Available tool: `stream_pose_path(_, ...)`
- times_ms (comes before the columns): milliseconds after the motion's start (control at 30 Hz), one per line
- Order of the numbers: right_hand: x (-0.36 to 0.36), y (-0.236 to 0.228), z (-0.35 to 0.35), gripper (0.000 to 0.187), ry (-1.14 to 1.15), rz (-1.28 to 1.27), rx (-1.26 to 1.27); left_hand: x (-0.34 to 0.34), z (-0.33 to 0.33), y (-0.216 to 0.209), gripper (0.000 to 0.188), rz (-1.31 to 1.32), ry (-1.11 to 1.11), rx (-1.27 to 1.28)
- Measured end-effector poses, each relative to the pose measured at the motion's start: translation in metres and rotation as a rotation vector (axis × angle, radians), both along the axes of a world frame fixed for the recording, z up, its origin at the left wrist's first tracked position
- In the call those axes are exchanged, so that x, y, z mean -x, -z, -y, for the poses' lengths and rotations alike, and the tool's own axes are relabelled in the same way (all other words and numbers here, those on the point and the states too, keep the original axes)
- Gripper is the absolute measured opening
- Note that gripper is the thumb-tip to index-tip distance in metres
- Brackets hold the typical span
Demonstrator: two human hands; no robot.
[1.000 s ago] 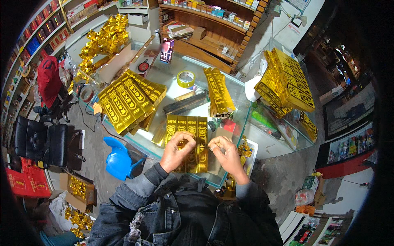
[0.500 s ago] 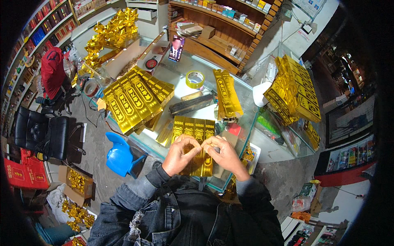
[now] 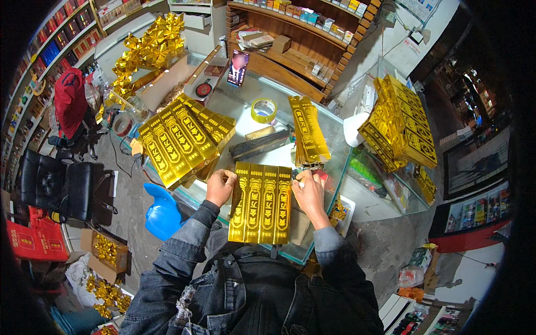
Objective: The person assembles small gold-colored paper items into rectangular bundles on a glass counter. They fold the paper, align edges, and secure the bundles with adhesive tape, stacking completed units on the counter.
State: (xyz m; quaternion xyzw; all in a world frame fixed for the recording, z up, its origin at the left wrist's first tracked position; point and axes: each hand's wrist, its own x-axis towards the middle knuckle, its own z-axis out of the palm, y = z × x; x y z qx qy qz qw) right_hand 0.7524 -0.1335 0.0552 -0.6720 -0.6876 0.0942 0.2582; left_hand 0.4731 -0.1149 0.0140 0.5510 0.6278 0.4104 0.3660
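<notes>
In front of me on the glass counter lies a flat gold foil card sheet with black printed panels, its near end close to my body. At its left edge, near the far corner, my left hand is closed in a pinch. My right hand pinches at the opposite edge, its fingers curled and partly hiding what is between them. Left of the sheet rests a stack of similar gold cards. A narrower bundle of gold strips stands beyond my right hand.
Behind the sheet are a tape roll, a dark bar and a phone propped upright. Gold folded ornaments heap at the far left. Gold boxes are piled at right. A blue stool stands beside the counter.
Both hands have moved apart from the middle of the gold sheet to its two side edges. The sheet's printed panels are now uncovered.
</notes>
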Motion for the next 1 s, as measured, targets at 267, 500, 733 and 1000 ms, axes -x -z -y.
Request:
stream_pose_path(267,0.002,0.016,-0.006,0.021,0.024,-0.004,0.07,0.006,-0.003,0.016,0.017,-0.139,0.048,0.002)
stream_pose_path(500,-0.013,0.041,-0.013,0.022,0.04,-0.295,0.194,0.014,-0.01,0.043,0.019,0.162,0.12,0.184)
stream_pose_path(733,-0.018,0.06,-0.018,0.02,0.037,-0.504,0.246,-0.001,0.002,0.051,0.018,0.074,-0.017,0.141)
stream_pose_path(1000,-0.026,0.076,-0.019,0.024,0.069,-0.543,0.27,-0.011,0.021,0.025,0.033,-0.155,-0.012,-0.136)
